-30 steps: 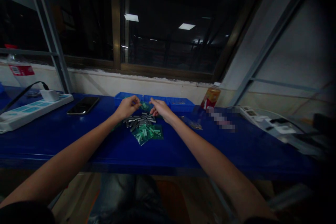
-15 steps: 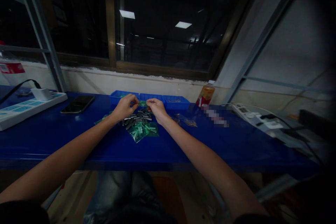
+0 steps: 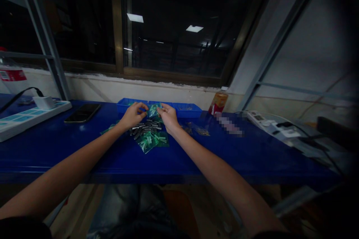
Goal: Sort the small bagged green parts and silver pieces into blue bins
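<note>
In my right hand is a small green plastic bag, pinched at its right edge between thumb and fingers. Just left of the bag is my left hand, its fingers curled and the tips close together. Whether those tips grip the bag's edge or some small item is too small to make out. Below both hands lies a pile of short dark and silvery pieces. More green bags with pale strips inside overlap the pile's near side. Another green bag lies partly behind my left forearm.
Blue bins stand in a row behind my hands. Small clear bags lie to the right, near a drink bottle. A phone and a power strip are on the left; another power strip with cables is at right.
The green bag between my hands has come up and now shows flatter and more fully in my right hand. My left hand stays beside it. The whole view has shifted slightly.
</note>
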Demonstrator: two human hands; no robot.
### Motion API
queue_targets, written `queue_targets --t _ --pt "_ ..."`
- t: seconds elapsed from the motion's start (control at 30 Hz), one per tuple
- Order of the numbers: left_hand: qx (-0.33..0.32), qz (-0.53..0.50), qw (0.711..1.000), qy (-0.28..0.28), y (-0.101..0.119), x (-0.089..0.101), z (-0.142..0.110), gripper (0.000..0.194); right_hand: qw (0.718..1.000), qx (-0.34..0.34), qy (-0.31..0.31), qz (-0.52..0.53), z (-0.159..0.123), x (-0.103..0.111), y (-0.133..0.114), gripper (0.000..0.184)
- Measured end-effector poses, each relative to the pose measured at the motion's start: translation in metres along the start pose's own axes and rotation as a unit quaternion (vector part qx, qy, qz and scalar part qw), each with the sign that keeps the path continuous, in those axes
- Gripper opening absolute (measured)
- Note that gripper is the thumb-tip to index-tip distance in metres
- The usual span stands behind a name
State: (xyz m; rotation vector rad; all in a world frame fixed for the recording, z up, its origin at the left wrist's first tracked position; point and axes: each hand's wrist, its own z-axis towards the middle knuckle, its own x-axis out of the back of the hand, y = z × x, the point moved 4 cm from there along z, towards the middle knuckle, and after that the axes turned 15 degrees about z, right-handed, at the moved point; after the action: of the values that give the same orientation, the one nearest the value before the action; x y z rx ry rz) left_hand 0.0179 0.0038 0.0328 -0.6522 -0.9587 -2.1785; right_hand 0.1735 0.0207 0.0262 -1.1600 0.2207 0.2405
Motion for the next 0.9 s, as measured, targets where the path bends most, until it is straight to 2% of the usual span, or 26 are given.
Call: queue_targets --t 0.1,0.17,0.23,0.33,0.43,0.57,0.7,0.8,0.9 --pt "0.036 -0.024 0.999 -0.024 -0.003 -0.003 0.000 0.018 0.997 0.054 -0.035 -0.046 -0.002 -0.003 -0.007 0.016" --pt "0.088 -0.075 0.992 -0.056 -0.005 -0.005 -0.001 0.024 0.987 0.108 -0.055 -0.103 -0.006 -0.005 -0.013 0.009" --pt "0.158 -0.158 0.971 -0.083 -0.006 -0.007 -0.002 0.034 0.970 0.162 -0.088 -0.158 -0.011 -0.010 -0.020 0.005" --pt "0.251 -0.274 0.923 -0.100 -0.006 -0.006 -0.005 0.048 0.942 0.225 -0.135 -0.209 -0.020 -0.017 -0.026 0.008" --pt "0.288 -0.320 0.896 -0.111 -0.006 -0.006 -0.007 0.044 0.926 0.254 -0.148 -0.238 -0.024 -0.019 -0.028 0.010" --pt "0.258 -0.325 0.905 -0.093 -0.007 -0.007 -0.005 0.027 0.915 0.252 -0.150 -0.278 -0.024 -0.019 -0.025 0.019" --pt "0.206 -0.300 0.930 -0.048 -0.005 -0.004 -0.004 0.026 0.914 0.220 -0.115 -0.320 -0.020 -0.015 -0.019 0.022" --pt "0.153 -0.258 0.954 -0.029 -0.001 0.000 -0.003 0.027 0.934 0.163 -0.077 -0.308 -0.015 -0.012 -0.016 0.011" --pt "0.066 -0.187 0.980 -0.029 0.005 0.002 -0.001 0.021 0.969 0.078 -0.057 -0.227 -0.011 -0.009 -0.012 0.035"
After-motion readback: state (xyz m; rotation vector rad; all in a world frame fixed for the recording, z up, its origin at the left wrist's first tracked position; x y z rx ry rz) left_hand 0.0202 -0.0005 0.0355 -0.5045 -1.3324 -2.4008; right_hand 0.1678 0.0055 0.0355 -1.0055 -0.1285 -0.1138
